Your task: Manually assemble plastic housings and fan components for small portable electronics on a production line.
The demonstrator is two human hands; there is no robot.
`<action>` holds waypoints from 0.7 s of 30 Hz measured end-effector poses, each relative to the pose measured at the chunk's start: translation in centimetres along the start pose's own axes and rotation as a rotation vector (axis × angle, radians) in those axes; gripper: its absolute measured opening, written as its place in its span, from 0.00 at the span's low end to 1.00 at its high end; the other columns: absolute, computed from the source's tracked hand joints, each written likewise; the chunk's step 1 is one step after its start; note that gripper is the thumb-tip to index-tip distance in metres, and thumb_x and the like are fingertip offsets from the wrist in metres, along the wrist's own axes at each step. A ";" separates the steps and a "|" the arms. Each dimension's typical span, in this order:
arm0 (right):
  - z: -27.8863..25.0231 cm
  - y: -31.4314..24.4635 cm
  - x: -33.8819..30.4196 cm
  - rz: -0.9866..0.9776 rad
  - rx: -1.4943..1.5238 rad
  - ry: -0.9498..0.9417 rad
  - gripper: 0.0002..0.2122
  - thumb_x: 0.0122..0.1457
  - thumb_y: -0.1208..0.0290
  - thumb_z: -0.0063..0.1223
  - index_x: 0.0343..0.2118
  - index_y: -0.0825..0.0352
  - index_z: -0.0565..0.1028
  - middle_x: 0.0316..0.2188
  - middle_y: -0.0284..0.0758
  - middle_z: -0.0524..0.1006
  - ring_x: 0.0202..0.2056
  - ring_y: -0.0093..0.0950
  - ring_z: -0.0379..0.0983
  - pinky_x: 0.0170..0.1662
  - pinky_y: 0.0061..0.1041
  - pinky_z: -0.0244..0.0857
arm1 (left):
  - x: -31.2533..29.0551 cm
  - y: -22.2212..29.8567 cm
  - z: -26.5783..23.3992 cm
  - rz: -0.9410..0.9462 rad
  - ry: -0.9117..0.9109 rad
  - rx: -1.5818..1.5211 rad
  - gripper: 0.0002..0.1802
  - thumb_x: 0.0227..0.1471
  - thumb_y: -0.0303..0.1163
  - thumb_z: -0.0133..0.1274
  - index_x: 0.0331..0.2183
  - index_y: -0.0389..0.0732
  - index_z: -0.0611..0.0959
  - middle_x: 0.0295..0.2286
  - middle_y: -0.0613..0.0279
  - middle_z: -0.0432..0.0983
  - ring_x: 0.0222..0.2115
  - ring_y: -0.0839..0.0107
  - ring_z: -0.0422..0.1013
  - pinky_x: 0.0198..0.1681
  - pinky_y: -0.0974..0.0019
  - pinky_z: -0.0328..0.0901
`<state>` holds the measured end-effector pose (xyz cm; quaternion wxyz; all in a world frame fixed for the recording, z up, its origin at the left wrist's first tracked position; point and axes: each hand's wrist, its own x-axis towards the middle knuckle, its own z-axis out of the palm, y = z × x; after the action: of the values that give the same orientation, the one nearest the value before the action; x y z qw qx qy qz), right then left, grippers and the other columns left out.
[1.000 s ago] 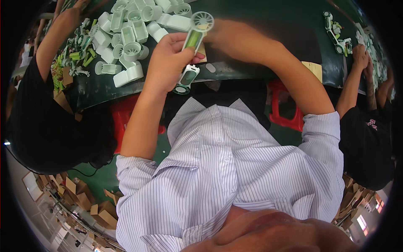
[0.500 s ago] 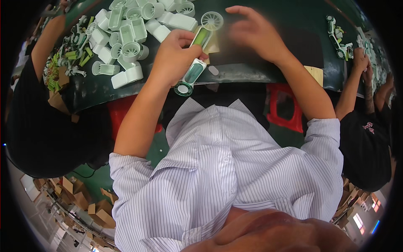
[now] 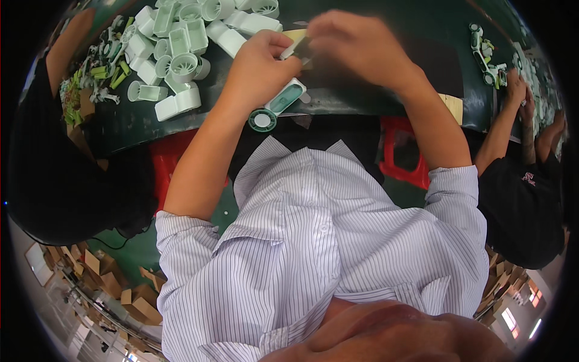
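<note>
My left hand [image 3: 260, 69] is closed around the middle of a long plastic housing [image 3: 287, 97], white and pale green with a dark green ring at its near end. The housing lies slanted over the table's front edge, its near end toward me. Fingers of my left hand hide its middle. My right hand [image 3: 365, 48] is over the far end of the housing, its fingers blurred by motion. Whether they grip anything cannot be made out. A small pale oval piece [image 3: 306, 98] lies on the table beside the housing.
Pale green plastic housings [image 3: 184, 45] are heaped at the back left. Beyond them lie green cylinders and wired parts [image 3: 108, 72]. A dark mat [image 3: 431, 69] and a yellowish pad [image 3: 451, 108] are at right. Co-workers' arms [image 3: 503, 117] reach in from both sides. Red stools [image 3: 403, 148] stand below.
My right hand has moved left, from apart to over the housing's far end. It now covers the round grille and green cylinder seen before. My left hand keeps its hold.
</note>
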<state>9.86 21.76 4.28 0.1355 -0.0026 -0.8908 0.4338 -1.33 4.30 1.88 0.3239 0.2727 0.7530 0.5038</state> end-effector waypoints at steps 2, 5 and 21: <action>0.1 0.5 0.1 -0.091 -0.108 -0.015 0.08 0.56 0.71 0.56 0.39 0.63 0.79 0.32 0.35 0.81 0.34 0.29 0.77 0.39 0.24 0.70 | 0.3 -0.3 0.0 0.022 -0.031 0.001 0.20 0.46 0.22 0.54 0.43 0.27 0.73 0.35 0.51 0.79 0.30 0.69 0.78 0.34 0.71 0.72; 0.5 1.1 0.3 -0.193 -0.162 0.028 0.09 0.56 0.70 0.56 0.38 0.64 0.79 0.33 0.35 0.81 0.34 0.31 0.78 0.39 0.24 0.70 | 0.2 -0.4 -0.2 0.001 -0.027 -0.004 0.19 0.46 0.22 0.53 0.43 0.27 0.73 0.35 0.51 0.79 0.30 0.69 0.78 0.34 0.70 0.72; 0.2 1.5 1.2 -0.363 -0.284 -0.020 0.09 0.53 0.75 0.55 0.38 0.64 0.80 0.36 0.35 0.81 0.36 0.34 0.78 0.40 0.27 0.71 | 0.7 -1.2 -0.7 -0.004 -0.079 -0.043 0.18 0.48 0.23 0.53 0.43 0.27 0.74 0.35 0.52 0.79 0.31 0.70 0.78 0.36 0.72 0.72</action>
<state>8.48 22.71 3.29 0.2009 0.1428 -0.9301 0.2724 -2.38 4.02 0.78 0.3601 0.2839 0.7291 0.5082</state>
